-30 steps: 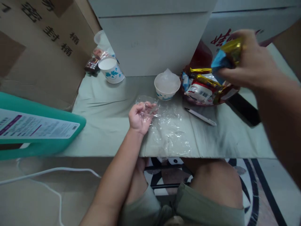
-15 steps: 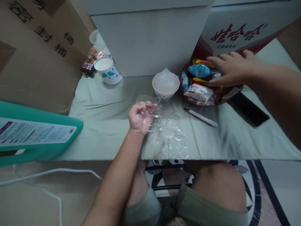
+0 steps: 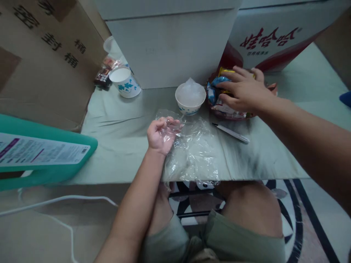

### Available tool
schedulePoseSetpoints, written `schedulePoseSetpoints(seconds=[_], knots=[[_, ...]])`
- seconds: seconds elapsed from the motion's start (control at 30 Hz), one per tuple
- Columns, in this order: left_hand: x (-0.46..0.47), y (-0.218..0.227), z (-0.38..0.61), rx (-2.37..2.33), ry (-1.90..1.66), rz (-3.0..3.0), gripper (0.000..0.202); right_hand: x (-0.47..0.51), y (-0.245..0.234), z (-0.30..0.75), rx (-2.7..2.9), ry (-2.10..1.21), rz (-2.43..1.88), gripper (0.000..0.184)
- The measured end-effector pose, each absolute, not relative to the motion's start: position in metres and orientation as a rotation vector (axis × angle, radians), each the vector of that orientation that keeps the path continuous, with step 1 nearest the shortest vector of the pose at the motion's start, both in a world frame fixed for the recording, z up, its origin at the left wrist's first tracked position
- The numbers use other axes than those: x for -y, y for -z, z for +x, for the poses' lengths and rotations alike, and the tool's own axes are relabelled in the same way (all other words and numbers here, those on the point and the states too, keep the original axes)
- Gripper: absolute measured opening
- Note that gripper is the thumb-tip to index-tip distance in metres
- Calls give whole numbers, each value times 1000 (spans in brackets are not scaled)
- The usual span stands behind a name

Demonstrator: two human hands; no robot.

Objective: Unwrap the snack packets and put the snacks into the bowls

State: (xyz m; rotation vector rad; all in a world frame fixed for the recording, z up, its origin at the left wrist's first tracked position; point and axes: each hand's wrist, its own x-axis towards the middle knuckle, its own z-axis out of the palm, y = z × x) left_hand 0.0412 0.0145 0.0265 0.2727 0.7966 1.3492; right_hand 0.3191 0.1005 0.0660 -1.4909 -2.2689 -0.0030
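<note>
Seemingly empty yet, the crinkled clear plastic bag (image 3: 196, 153) lay on the counter (image 3: 117, 146), pinched by the left hand (image 3: 160, 134); at two o'clock the right hand (image 3: 242, 93) covered colourful wrapped snacks (image 3: 212, 95), grip unclear.

Home living space, low cloth-covered table (image 3: 123, 146), snack bowl (image 3: 233, 116), cardboard boxes (image 3: 41, 65), patterned floor (image 3: 301, 219)

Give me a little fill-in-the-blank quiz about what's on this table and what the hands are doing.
1. The left hand is closed on a clear ____ bag.
2. The right hand rests on snack packets in a ____ dish.
3. The pen lies nearer the ____ hand.
4. The paper cup bears a ____ leaf pattern.
Missing words: plastic; red; right; blue.
</note>
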Motion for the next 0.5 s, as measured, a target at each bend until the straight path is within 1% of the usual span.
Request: schedulePoseSetpoints(seconds=[0.07, 0.17, 0.2, 0.27, 0.33, 0.4, 0.5], knots=[[-15, -26, 39, -789, -1333, 305, 20, -68, -73, 312, 2154, 33, -1451, 34], [-15, -24, 32, -760, -1245, 406, 21, -5, -62, 289, 1872, -37, -1175, 23], [-15, -23, 28, -760, -1212, 446, 21, 15, -51, 280, 1866, -161, -1134, 19], [-15, -23, 20, -799, -1178, 528, 19, 46, -24, 261, 1971, -357, -1002, 19], [-14, -23, 9, -879, -1179, 607, 17, 63, 3, 247, 2152, -450, -994, 23], [-15, -23, -4, -985, -1185, 659, 14, 68, 21, 242, 2289, -479, -1069, 28], [-19, -20, -21, -1201, -1217, 663, 6, 68, 29, 247, 2347, -439, -1198, 29]])
